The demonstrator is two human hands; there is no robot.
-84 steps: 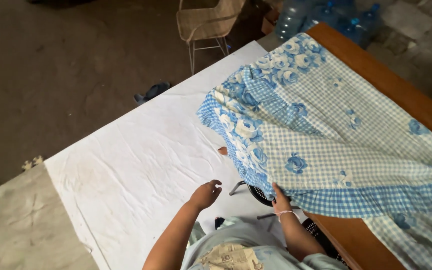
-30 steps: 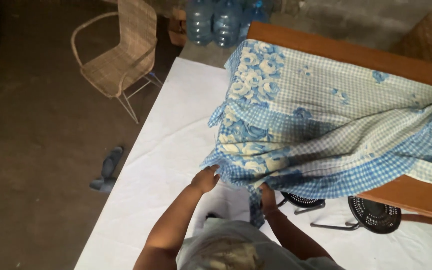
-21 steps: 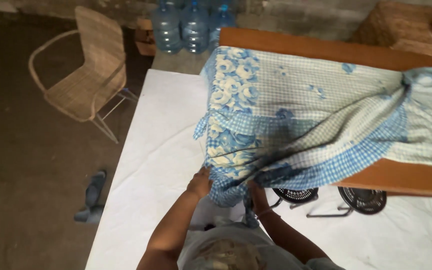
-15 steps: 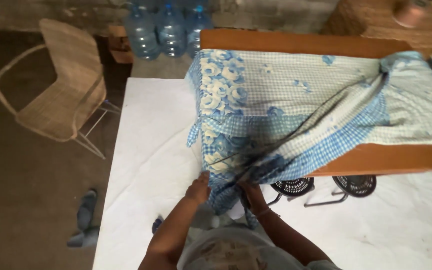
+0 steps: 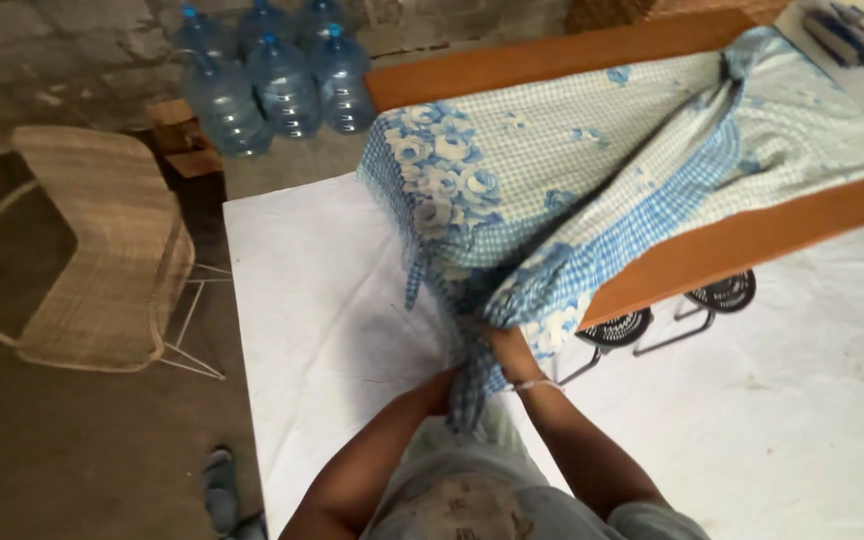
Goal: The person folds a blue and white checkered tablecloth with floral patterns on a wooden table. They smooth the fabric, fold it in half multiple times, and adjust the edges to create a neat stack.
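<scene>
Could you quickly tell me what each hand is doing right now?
Left hand: closed on the blue checked cloth.
Right hand: closed on the same cloth.

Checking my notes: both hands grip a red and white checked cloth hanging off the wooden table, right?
Not quite. The head view shows the cloth is blue and white checked. Both the left hand and right hand do grip it where it hangs off the wooden table.
</scene>
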